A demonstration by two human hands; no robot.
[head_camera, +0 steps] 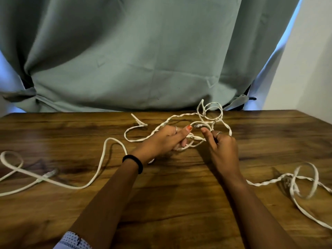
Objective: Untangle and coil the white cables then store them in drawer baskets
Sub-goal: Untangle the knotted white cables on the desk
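head view: a person's two bare arms reached over a wooden bench (179,203), a grey-green curtain (143,51) hanging behind it.
white cables (107,150): flat cords sprawled across the bench, one loop lying far left, a twisted stretch far right, a knotted cluster at the middle back.
left hand (161,139): fingers curled round strands at the knot, thumb raised; a black band (133,163) sat on the wrist.
right hand (221,146): fingers curled, pinching a strand just beside the left hand, thumb pointing up toward a small plug end (197,125).
drawer baskets: not in sight.
step: judged to be untangling, early on; nothing coiled.
next move: likely calls for feeding the plug end back through the loops while holding the knot slack.
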